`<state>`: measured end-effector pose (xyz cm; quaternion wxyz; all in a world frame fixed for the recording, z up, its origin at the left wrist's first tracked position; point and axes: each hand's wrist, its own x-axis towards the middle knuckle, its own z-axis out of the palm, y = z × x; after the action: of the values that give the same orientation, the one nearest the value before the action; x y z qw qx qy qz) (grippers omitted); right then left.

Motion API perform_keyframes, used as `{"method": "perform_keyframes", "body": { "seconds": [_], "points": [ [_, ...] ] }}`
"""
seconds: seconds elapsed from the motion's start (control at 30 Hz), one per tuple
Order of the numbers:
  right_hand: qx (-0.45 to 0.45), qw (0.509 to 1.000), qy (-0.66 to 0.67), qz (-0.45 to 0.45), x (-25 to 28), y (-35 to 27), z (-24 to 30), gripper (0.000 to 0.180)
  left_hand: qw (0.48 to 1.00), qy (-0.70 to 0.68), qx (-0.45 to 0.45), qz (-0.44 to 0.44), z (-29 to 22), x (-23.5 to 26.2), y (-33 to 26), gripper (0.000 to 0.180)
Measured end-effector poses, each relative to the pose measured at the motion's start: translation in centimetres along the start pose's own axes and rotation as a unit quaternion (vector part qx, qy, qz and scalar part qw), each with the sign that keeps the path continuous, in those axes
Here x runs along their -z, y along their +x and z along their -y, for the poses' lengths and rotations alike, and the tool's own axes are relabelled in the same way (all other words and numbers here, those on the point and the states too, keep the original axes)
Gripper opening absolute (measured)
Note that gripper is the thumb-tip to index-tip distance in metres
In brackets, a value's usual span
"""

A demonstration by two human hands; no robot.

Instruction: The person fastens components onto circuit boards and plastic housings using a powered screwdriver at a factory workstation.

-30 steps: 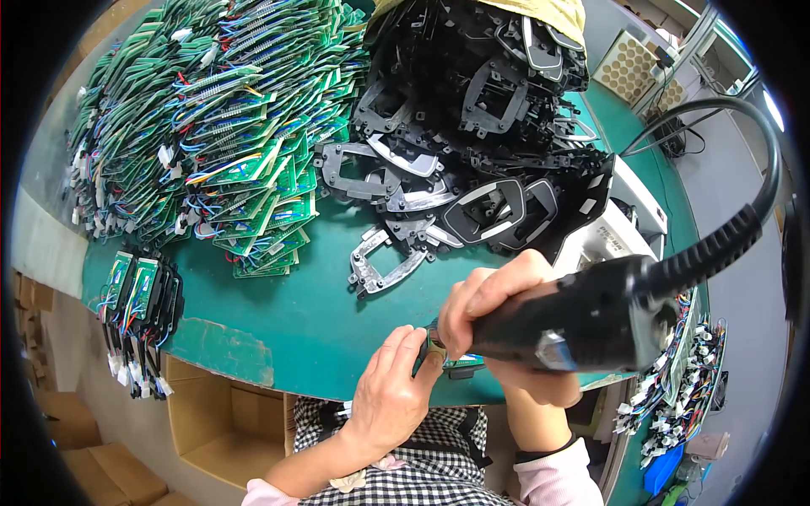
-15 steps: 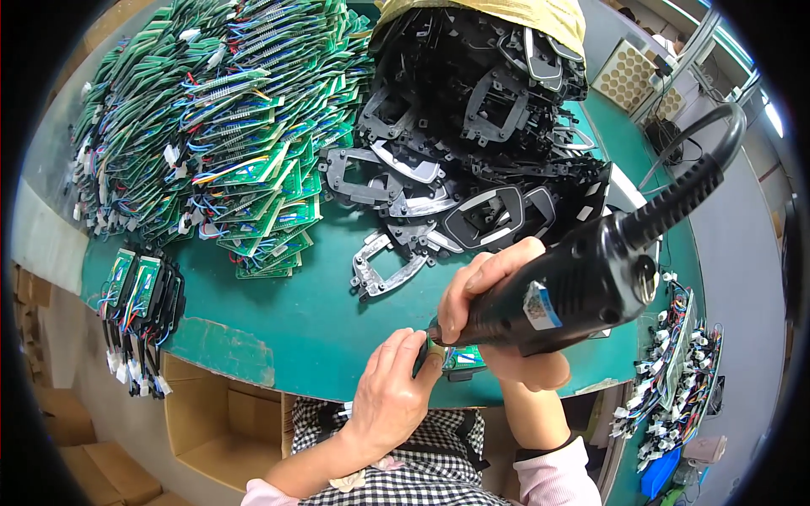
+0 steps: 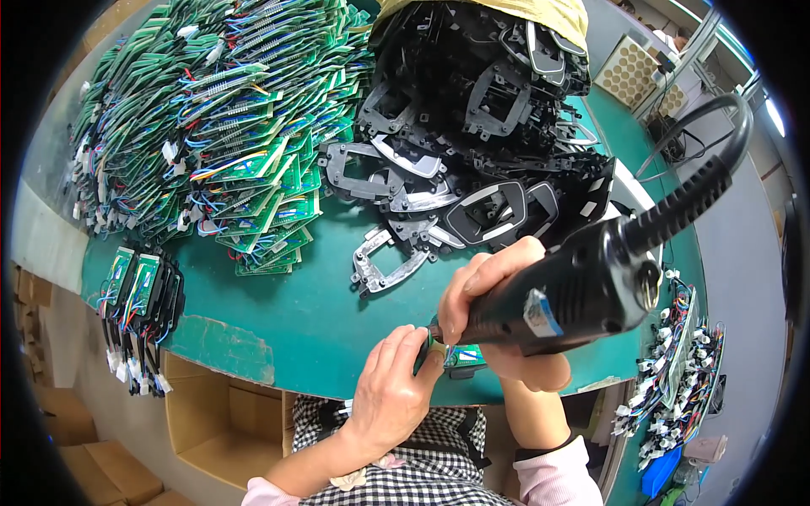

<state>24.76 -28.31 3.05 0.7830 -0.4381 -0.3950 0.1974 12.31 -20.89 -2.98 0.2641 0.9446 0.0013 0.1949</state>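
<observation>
My right hand (image 3: 477,288) wraps the black power driver (image 3: 569,295), angled toward the circuit board (image 3: 467,356); my left hand (image 3: 392,390) pinches that board's left end, apparently to steady it.

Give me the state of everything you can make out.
Power tool: held tilted; on or off unclear
Right hand: closed around it
Left hand: by the tool's tip, grip unclear
Circuit board: partly hidden
Board pile: stacked, leaning
Cable: bent in an arch
Sack: open
Cardboard box: open
Tabletop: worn near front edge
</observation>
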Motion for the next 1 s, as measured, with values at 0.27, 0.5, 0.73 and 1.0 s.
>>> {"method": "perform_keyframes", "body": {
  "seconds": [0.27, 0.5, 0.73, 1.0],
  "points": [
    [-0.028, 0.998, 0.051, 0.019, -0.8, 0.0, 0.4, 0.069, 1.0, -0.021, 0.018, 0.009, 0.0, 0.3, 0.0, 0.026],
    [-0.021, 0.997, -0.021, 0.067, 1.2, 0.3, -2.8, 0.039, 1.0, -0.008, 0.013, -0.023, -0.2, 0.4, 0.9, 0.022],
    [-0.175, 0.978, 0.081, -0.084, 0.8, 0.6, 0.0, 0.077, 0.999, 0.026, 0.037, 0.023, -0.2, 0.4, -0.3, 0.033],
    [0.212, 0.969, 0.044, -0.116, 2.4, -1.7, 7.4, 0.063, 0.993, 0.052, -0.108, -0.007, 1.7, -1.3, -0.4, 0.055]
  ]
}}
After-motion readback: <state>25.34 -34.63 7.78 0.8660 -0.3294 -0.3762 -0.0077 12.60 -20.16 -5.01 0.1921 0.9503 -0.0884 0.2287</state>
